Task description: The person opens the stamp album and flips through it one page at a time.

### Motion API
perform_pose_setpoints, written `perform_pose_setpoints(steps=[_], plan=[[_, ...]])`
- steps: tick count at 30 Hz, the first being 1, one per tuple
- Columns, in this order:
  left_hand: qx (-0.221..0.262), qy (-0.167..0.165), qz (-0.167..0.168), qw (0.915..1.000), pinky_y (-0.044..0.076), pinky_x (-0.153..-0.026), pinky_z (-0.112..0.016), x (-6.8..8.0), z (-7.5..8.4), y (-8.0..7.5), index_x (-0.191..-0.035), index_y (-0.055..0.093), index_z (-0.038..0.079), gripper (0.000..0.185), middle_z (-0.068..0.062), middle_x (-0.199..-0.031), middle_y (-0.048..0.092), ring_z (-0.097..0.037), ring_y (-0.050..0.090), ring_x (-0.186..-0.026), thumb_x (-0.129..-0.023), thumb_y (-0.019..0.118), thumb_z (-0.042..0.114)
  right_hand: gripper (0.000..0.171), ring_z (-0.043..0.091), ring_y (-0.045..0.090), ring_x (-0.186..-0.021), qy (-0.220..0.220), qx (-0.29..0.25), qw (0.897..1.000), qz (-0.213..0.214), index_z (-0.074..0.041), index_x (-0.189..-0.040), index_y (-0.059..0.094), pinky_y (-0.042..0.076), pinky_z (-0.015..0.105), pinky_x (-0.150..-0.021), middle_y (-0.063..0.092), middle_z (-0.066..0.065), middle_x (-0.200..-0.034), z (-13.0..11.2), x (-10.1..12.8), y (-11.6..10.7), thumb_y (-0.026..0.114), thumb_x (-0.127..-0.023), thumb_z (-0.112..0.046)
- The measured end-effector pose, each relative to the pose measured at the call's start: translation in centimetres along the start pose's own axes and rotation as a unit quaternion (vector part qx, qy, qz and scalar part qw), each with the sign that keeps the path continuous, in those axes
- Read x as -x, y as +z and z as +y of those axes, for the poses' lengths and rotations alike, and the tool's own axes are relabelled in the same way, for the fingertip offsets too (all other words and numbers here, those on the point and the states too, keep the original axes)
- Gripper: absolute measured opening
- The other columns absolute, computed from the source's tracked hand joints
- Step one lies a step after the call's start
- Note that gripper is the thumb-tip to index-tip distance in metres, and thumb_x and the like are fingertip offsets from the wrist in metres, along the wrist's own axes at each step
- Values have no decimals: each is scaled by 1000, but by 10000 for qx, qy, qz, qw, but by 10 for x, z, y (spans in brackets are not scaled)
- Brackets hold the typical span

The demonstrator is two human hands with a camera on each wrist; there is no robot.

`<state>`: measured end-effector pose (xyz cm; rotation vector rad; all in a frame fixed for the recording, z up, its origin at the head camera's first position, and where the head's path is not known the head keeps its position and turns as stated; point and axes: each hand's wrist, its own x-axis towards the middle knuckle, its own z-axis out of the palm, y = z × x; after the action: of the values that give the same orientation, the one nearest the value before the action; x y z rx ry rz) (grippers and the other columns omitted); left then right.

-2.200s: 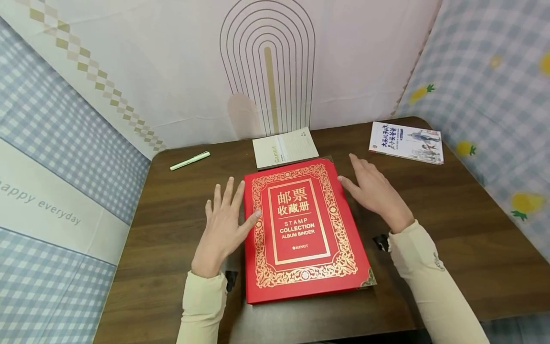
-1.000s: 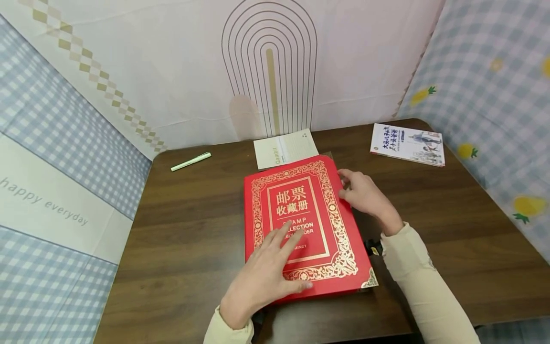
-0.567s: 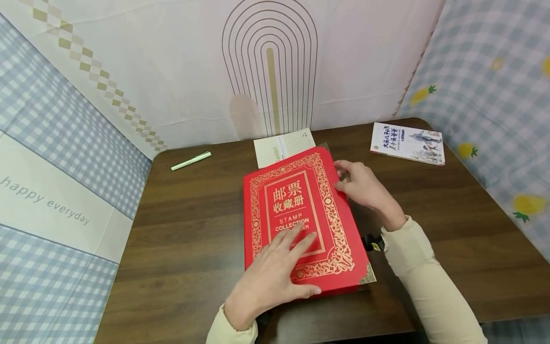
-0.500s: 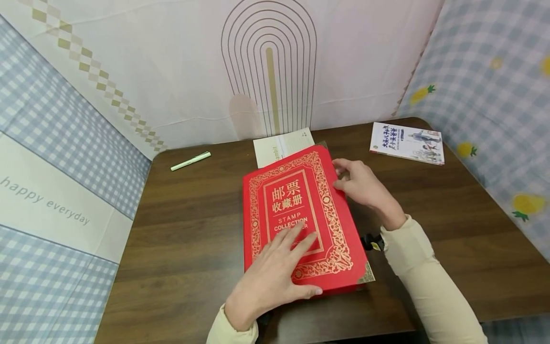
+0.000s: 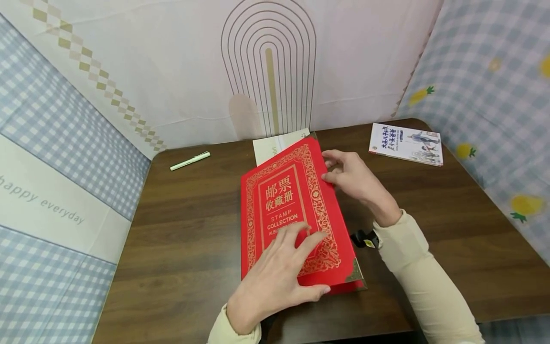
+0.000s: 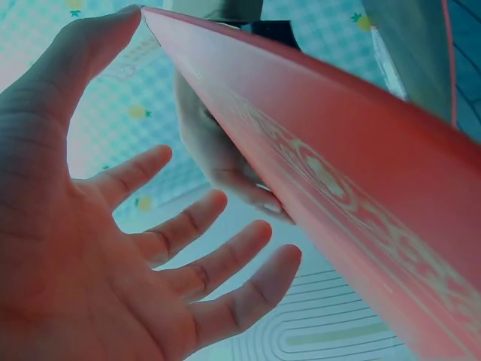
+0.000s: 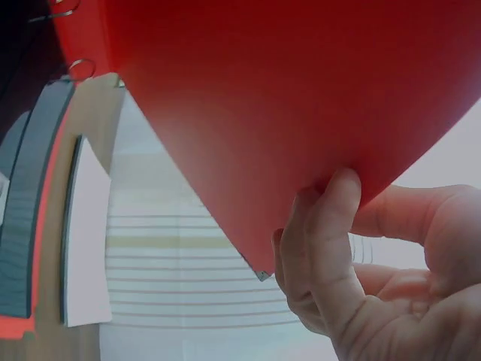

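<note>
Left hand (image 5: pixel 275 279) nearest us, fingers spread and straight against the lower part of the red stamp album (image 5: pixel 288 210), thumb by its near edge. The album sits mid-surface (image 5: pixel 185 229), long axis running away from the person, spine to the left, its cover tilted up along the right edge. Right hand (image 5: pixel 350 177) is farther out, just right of the album, thumb and fingers pinching that raised free edge near the far corner. Beyond, a white booklet (image 5: pixel 275 143) peeks out behind the album, a green pen (image 5: pixel 190 161) far left, a paperback (image 5: pixel 406 143) far right
</note>
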<state>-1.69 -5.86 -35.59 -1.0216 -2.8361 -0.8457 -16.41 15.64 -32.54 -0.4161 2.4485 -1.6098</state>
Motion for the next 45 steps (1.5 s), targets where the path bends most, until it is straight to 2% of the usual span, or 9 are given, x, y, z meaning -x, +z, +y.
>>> perform_pose_setpoints(steps=[6, 12, 18, 23, 27, 31, 36, 39, 45], plan=[[-193, 190, -26, 9996, 55, -91, -32, -5, 3, -8, -151, 43, 31, 86, 0, -153, 39, -17, 45, -129, -78, 84, 47, 53, 19, 65, -73, -93, 125, 9999, 61, 11, -145, 44, 58, 28, -61, 61, 25, -113, -10, -5, 4, 60, -94, 6], [-370, 468, -148, 9981, 55, -90, -33, -8, 3, -11, -156, 40, 29, 89, -3, -159, 32, -22, 39, -135, -80, 82, 48, 52, 18, 62, -68, -140, 184, 9997, 117, 12, -142, 47, 55, 26, -59, 61, 26, -111, -18, -9, 6, 60, -92, 8], [-464, 641, -30, 9969, 57, -86, -30, -12, 3, -11, -155, 40, 29, 87, -3, -160, 30, -23, 36, -139, -80, 82, 41, 50, 23, 65, -76, -214, 442, 9986, 192, 9, -141, 51, 55, 26, -62, 63, 24, -112, -26, -13, 9, 62, -92, 6], [-692, 667, -49, 9954, 57, -86, -33, -12, 4, -13, -154, 42, 32, 83, -2, -161, 28, -23, 36, -139, -80, 79, 38, 51, 27, 68, -83, -233, 537, 9980, 219, 9, -142, 51, 59, 34, -67, 63, 23, -114, -30, -16, 11, 61, -93, 3], [-807, 757, -69, 9938, 58, -79, -30, -14, 6, -18, -155, 41, 33, 85, -2, -163, 25, -24, 34, -140, -78, 79, 36, 51, 27, 70, -86, -255, 562, 9979, 183, 7, -143, 50, 59, 34, -69, 64, 22, -116, -35, -16, 12, 60, -94, 2], [-864, 844, -66, 9927, 58, -71, -25, -16, 8, -24, -151, 46, 33, 82, -2, -164, 24, -24, 34, -141, -77, 80, 34, 51, 26, 70, -86, -279, 508, 9983, 113, 7, -145, 48, 59, 33, -70, 63, 21, -119, -38, -17, 13, 60, -95, 1], [-852, 771, -112, 9933, 55, -66, -21, -16, 9, -28, -141, 55, 29, 71, 0, -163, 27, -25, 37, -137, -76, 81, 34, 51, 23, 69, -82, -282, 327, 9991, -17, 6, -146, 47, 58, 28, -68, 62, 22, -119, -39, -18, 15, 59, -97, 0], [-874, 783, -17, 9931, 55, -63, -21, -15, 10, -30, -137, 58, 27, 66, 2, -162, 29, -26, 39, -134, -75, 81, 34, 50, 24, 69, -81, -357, 147, 9992, -101, 4, -146, 47, 59, 31, -70, 61, 22, -119, -39, -18, 14, 59, -98, -3], [-708, 770, 57, 9945, 57, -67, -25, -14, 8, -39, -132, 59, 25, 61, 3, -159, 34, -27, 40, -134, -76, 81, 32, 47, 26, 69, -82, -545, -230, 9982, -120, 2, -146, 47, 59, 33, -72, 60, 21, -117, -32, -22, 9, 59, -101, -9]])
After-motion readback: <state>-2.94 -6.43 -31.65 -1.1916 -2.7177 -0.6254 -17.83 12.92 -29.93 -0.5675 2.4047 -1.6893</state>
